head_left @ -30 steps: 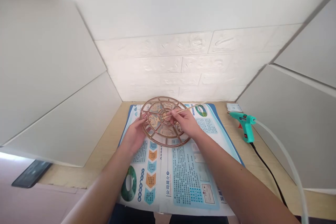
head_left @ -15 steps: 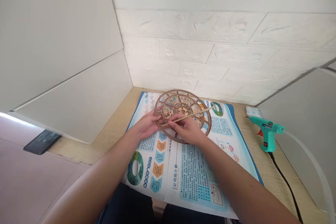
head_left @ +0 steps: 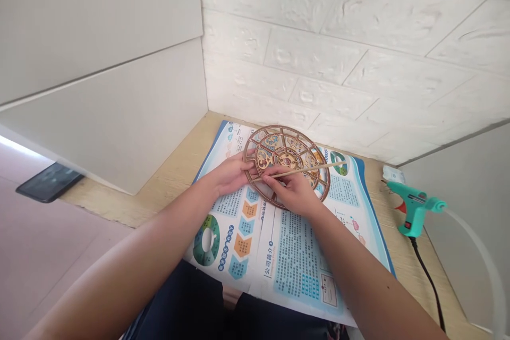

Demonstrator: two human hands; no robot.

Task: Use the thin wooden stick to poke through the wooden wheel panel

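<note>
A round brown openwork disc (head_left: 281, 128) with rings, spokes and gold scroll ornaments is held tilted over a printed poster sheet (head_left: 292, 255). My left hand (head_left: 233, 174) grips its left rim, the fingers partly hidden behind the disc. Across the disc's face runs a thin, light-coloured stick (head_left: 319, 168), pinched near its left end by my right hand (head_left: 292, 188). The stick's left tip is at the disc's lower left rim, and its other end reaches past the right rim.
On the right of the wooden table (head_left: 159, 183) lies a teal glue gun (head_left: 412, 207) with a black cord and a clear glue stick. A small white packet (head_left: 393, 174) is behind it. A dark phone (head_left: 50, 181) rests at the left edge. White panels and a brick-pattern wall (head_left: 314, 53) enclose the table.
The camera view has turned slightly, shifting the scene. Both hands keep their hold on the disc and the stick, which stay nearly as they were.
</note>
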